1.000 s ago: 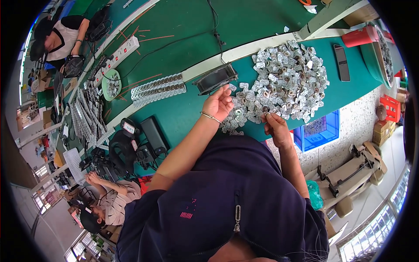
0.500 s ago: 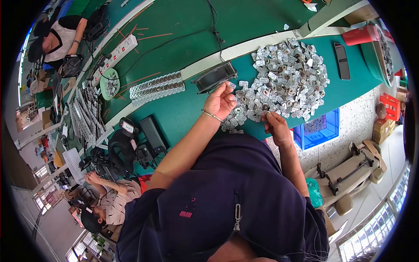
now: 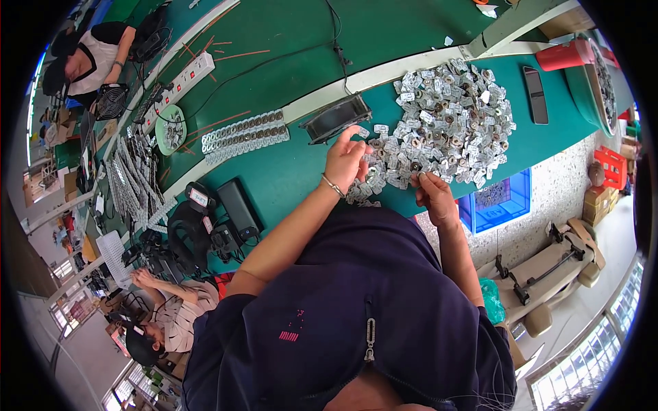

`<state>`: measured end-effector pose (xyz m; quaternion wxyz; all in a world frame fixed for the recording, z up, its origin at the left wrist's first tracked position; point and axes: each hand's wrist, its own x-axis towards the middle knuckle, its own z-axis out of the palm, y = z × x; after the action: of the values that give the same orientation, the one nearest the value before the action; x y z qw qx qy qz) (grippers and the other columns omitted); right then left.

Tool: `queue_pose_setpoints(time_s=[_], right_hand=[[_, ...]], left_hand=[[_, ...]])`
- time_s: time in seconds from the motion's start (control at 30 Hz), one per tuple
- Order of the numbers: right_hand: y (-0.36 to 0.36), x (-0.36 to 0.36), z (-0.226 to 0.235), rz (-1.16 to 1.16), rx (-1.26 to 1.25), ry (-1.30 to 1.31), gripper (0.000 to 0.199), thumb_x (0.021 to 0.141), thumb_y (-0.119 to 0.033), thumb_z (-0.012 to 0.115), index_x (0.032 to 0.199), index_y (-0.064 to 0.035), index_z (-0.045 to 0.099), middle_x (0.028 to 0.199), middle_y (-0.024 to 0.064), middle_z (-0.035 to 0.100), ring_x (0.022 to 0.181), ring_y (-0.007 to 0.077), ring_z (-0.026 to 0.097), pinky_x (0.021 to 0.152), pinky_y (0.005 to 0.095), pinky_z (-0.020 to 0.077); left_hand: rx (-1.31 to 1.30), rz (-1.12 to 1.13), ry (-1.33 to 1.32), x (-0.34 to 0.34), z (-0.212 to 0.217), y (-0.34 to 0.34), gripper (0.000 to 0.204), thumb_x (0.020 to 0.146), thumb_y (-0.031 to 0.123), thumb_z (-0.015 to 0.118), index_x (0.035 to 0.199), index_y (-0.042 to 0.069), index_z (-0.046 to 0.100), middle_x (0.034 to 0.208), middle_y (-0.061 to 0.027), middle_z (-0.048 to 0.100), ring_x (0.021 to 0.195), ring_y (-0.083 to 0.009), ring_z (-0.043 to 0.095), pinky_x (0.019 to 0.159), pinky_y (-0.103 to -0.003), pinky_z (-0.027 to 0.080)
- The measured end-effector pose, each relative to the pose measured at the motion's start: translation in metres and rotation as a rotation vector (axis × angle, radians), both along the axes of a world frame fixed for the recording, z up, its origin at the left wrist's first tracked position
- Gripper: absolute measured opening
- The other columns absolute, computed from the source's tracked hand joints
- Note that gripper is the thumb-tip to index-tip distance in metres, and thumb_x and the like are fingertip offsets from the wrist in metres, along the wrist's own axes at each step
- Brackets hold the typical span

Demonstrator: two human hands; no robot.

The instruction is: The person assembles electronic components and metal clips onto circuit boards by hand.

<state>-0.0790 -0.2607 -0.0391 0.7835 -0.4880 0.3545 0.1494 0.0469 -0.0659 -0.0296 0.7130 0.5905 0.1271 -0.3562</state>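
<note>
A heap of small silvery metal parts (image 3: 449, 123), several with brown round centres, lies on the green table. My left hand (image 3: 345, 161) is at the heap's left side, just below a black square fan (image 3: 336, 119). Its thumb and forefinger are closed at a small flat metal part (image 3: 363, 132); the other fingers are curled. At the heap's near edge, my right hand (image 3: 436, 196) pinches a small metal part (image 3: 415, 177) between thumb and forefinger, mostly covered by the fingertips.
Rows of similar parts (image 3: 245, 138) stand left of the fan. Farther left are a green bowl (image 3: 162, 134), metal strips (image 3: 130, 178) and a power strip (image 3: 179, 90). A phone (image 3: 536, 96) lies right; a blue crate (image 3: 506, 209) sits below. Two people work at left.
My left hand has turned slightly and shifted a little at the fan's near corner. My right hand stays nearly in place, still pinching.
</note>
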Motion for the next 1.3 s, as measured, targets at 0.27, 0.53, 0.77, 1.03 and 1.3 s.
queue_pose_setpoints(time_s=[0.27,0.53,0.77,1.03,1.3], right_hand=[[0.001,0.0,0.003,0.006,-0.001,0.006,0.025,0.089,-0.026,0.054,0.096,-0.0045,0.064,0.077,-0.0018,0.06,0.055,0.0051,0.048,0.048,0.0198,0.0382],[0.002,0.001,0.0,0.014,-0.005,-0.001,0.024,0.09,-0.025,0.054,0.096,-0.0039,0.064,0.077,-0.0017,0.06,0.055,0.0057,0.048,0.048,0.0207,0.0381],[-0.003,0.001,0.006,0.003,-0.062,0.006,0.025,0.09,-0.025,0.054,0.095,-0.0024,0.063,0.076,-0.0005,0.06,0.052,0.0054,0.047,0.047,0.02,0.0374],[0.006,0.012,0.018,0.058,-0.096,-0.032,0.025,0.09,-0.024,0.055,0.096,-0.0014,0.063,0.077,0.0006,0.06,0.053,0.0053,0.047,0.047,0.0193,0.037],[0.013,0.007,0.029,0.098,-0.167,-0.081,0.025,0.09,-0.023,0.054,0.094,-0.001,0.063,0.077,0.0012,0.059,0.052,0.0056,0.046,0.046,0.0197,0.0361]], left_hand=[[-0.043,0.045,0.092,-0.002,0.001,0.002,0.049,0.091,0.015,0.048,0.135,0.01,0.026,0.092,-0.0125,0.058,0.052,-0.0128,0.055,0.038,-0.026,0.046],[0.001,-0.185,0.226,-0.012,0.008,0.035,0.014,0.09,0.016,0.05,0.099,0.007,0.055,0.073,-0.0069,0.058,0.047,-0.0112,0.052,0.036,-0.027,0.043],[0.853,-0.069,-1.09,-0.004,-0.009,0.113,0.014,0.075,0.003,0.054,0.088,0.004,0.058,0.081,-0.0142,0.061,0.076,-0.0329,0.057,0.064,-0.037,0.046],[1.256,-0.255,-1.348,0.056,-0.011,0.185,0.039,0.076,0.01,0.058,0.114,0.01,0.05,0.116,-0.0109,0.049,0.113,-0.0282,0.042,0.089,-0.046,0.034],[1.386,-0.645,-1.146,0.115,-0.021,0.174,0.031,0.079,0.018,0.058,0.11,0.014,0.057,0.106,-0.0065,0.054,0.11,-0.0258,0.045,0.089,-0.047,0.034]])
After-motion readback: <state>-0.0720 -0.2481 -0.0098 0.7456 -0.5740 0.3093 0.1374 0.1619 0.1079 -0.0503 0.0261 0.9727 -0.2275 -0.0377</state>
